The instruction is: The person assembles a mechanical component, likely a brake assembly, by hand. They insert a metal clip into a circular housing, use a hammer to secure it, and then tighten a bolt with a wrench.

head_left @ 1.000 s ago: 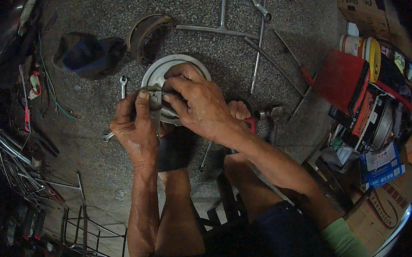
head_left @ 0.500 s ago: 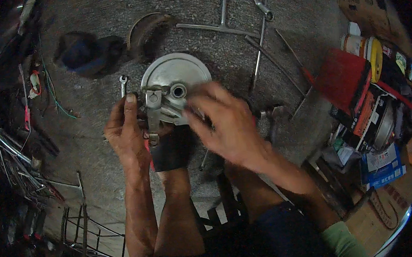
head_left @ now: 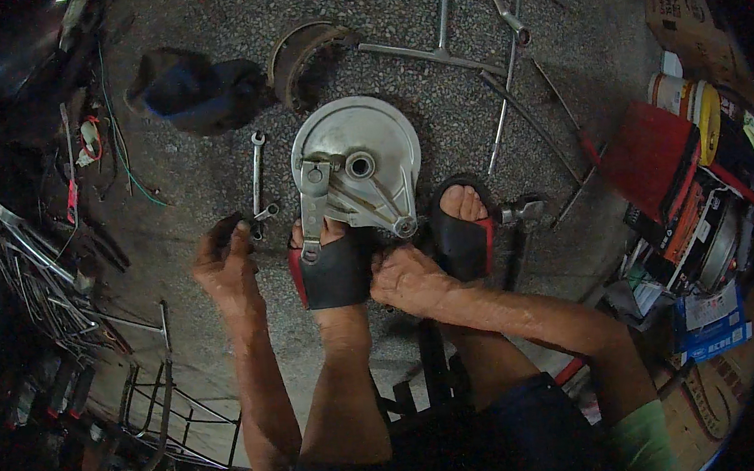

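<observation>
A round silver brake drum plate (head_left: 355, 134) with a hub hole and a lever arm (head_left: 314, 196) lies by my feet, its lower edge over the left sandal (head_left: 336, 275). My left hand (head_left: 229, 266) is left of it, thumb and fingers pinched round something small and dark that I cannot make out. Just beyond those fingertips lies a combination wrench (head_left: 256, 170), with a ring end (head_left: 269, 212) close to the thumb. My right hand (head_left: 410, 282) is low between my feet, below the plate and apart from it. Its fingers are curled, and what they hold is hidden.
Beyond the plate lie a curved brake shoe (head_left: 290, 64) and a dark cloth (head_left: 198, 90). Metal tubing (head_left: 433, 51) is at the far right, a hammer (head_left: 523, 211) beside the right sandal. Loose tools (head_left: 49, 282) crowd the left; boxes and a red case (head_left: 653, 157) the right.
My right hand has left the plate's face and dropped toward me, between my feet. The left hand has come slightly away from the lever side. The whole view has shifted a little.
</observation>
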A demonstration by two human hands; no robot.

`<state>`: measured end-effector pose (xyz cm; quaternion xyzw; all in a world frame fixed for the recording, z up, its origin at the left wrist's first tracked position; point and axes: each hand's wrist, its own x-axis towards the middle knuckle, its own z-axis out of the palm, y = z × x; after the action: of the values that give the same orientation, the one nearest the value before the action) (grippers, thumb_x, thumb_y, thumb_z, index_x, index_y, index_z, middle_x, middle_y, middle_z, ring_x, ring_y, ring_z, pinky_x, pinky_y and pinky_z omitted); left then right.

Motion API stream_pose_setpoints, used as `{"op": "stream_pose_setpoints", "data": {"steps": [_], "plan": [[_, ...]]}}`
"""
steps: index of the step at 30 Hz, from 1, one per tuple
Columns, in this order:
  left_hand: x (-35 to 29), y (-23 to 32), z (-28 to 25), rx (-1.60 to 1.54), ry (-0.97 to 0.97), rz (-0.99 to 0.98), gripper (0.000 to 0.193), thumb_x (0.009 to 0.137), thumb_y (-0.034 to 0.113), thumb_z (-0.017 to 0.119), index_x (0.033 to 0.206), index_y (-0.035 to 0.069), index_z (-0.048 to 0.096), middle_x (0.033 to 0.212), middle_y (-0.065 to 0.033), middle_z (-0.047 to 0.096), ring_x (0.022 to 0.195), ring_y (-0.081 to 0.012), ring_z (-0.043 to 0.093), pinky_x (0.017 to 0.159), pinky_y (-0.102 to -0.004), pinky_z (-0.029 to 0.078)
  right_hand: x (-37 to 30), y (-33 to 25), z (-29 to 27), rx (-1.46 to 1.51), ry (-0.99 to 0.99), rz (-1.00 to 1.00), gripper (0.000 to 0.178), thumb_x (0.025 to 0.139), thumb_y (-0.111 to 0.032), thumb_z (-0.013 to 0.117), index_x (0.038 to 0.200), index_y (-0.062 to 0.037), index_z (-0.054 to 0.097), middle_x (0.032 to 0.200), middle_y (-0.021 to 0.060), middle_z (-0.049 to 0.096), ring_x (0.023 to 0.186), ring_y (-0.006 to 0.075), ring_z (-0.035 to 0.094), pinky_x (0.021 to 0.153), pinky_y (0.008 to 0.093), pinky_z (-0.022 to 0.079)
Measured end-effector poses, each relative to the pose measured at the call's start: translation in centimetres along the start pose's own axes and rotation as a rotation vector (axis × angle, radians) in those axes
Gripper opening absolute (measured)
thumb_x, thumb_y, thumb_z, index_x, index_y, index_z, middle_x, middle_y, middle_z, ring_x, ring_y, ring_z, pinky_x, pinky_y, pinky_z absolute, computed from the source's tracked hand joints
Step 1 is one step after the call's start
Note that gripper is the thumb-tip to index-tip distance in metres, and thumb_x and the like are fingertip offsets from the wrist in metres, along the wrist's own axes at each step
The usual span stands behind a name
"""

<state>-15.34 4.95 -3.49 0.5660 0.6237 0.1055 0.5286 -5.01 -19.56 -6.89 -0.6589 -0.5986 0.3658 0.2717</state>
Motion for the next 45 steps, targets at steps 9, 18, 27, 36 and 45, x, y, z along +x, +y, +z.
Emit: {"op": "stream_pose_setpoints", "data": {"steps": [9,18,27,36,45], "plan": [[0.1,-1.7,0.6,0.383,-0.022,0.438,0.030,0.074,0.002,0.074,0.104,0.001,0.070,0.091,-0.0089,0.061,0.076,-0.0183,0.063,0.069,-0.0315,0.050,-0.8,0.3,-0.4,-0.176,-0.030,-0.083,0.011,0.067,-0.009,0.063,0.059,-0.0131,0.057,0.059,0.0043,0.052,0.055,0.0233,0.057,0.047,0.0386,0.043],[0.4,-1.6,0.6,0.621,0.018,0.501,0.021,0.076,0.004,0.073,0.097,0.001,0.070,0.093,-0.0126,0.061,0.078,-0.0271,0.065,0.069,-0.0369,0.052,-0.5,0.2,-1.1,-0.238,-0.112,-0.023,0.006,0.073,-0.019,0.061,0.069,-0.0149,0.062,0.070,0.0040,0.059,0.073,0.0255,0.062,0.060,0.0421,0.049],[-0.5,-1.2,-1.6,0.170,-0.023,0.372,0.017,0.089,0.007,0.065,0.103,-0.001,0.060,0.080,-0.0044,0.059,0.072,-0.0122,0.057,0.062,-0.0305,0.046,0.8,-0.6,-2.3,-0.417,-0.142,-0.015,0.015,0.081,-0.016,0.061,0.086,-0.0020,0.065,0.080,0.0107,0.064,0.070,0.0254,0.066,0.055,0.0371,0.053],[1.1,2.6,-3.4,-0.584,-0.200,-0.305,0.023,0.094,0.020,0.063,0.111,0.006,0.059,0.084,-0.0002,0.059,0.071,-0.0118,0.055,0.062,-0.0272,0.043,1.5,-0.3,-3.7,-0.270,-0.014,0.015,0.019,0.087,-0.015,0.059,0.085,0.0026,0.065,0.073,0.0170,0.064,0.056,0.0296,0.065,0.051,0.0417,0.053],[-1.1,2.6,-2.0,-0.641,-0.253,-0.339,0.026,0.093,0.014,0.061,0.117,0.006,0.058,0.093,-0.0058,0.065,0.078,-0.0134,0.059,0.064,-0.0270,0.045,1.3,-1.1,-5.0,-0.289,-0.084,0.097,0.017,0.077,-0.012,0.061,0.089,-0.0005,0.066,0.089,0.0144,0.061,0.076,0.0272,0.068,0.059,0.0383,0.055]]}}
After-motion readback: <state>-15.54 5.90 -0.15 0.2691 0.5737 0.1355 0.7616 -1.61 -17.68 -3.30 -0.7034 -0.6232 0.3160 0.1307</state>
